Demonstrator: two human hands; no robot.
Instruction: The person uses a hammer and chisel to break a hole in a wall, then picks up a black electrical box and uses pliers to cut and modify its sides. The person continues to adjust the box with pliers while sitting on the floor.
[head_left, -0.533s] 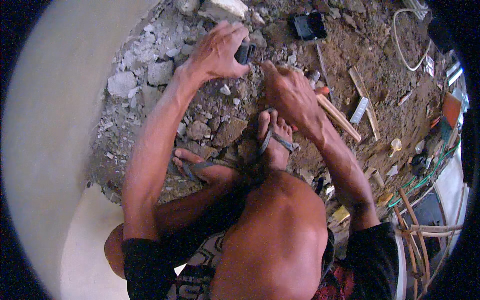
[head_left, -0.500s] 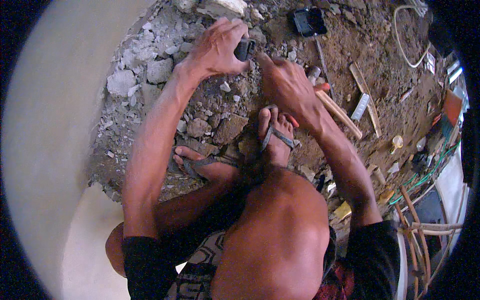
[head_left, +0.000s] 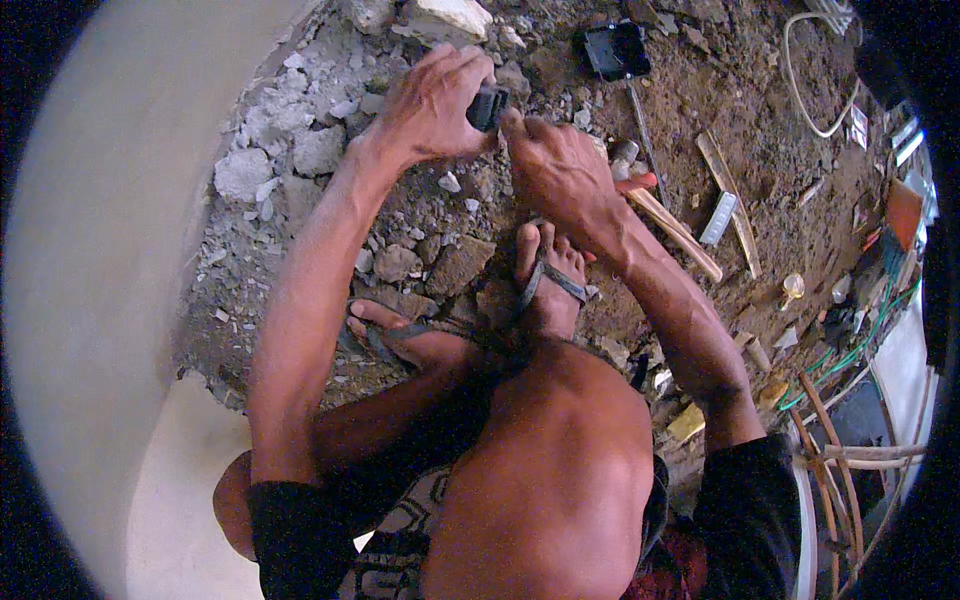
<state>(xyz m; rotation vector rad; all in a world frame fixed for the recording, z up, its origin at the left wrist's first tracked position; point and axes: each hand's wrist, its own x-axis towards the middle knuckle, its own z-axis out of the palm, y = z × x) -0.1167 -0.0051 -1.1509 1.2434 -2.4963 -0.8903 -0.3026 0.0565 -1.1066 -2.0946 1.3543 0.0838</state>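
My left hand is closed round a small black box-like piece, thumb below and fingers above, over the rubble. Close to its right side, my right hand has its fingers curled, with thumb and forefinger at the piece's edge. What those fingers grip is hidden. A red tool handle shows beside the right hand, and another bit of red shows below the wrist; whether the hand holds them I cannot tell. A hammer with a wooden handle lies just right of that hand.
An open black box lies on the soil at the top, with a thin rod below it. Grey rubble lines the pale wall. A wood strip, a white plate and green cord lie rightward. My sandalled feet are below my hands.
My right hand has shifted slightly left and closer to the black piece. More of the red handle beside it shows. My left hand keeps its hold, slightly lower in view.
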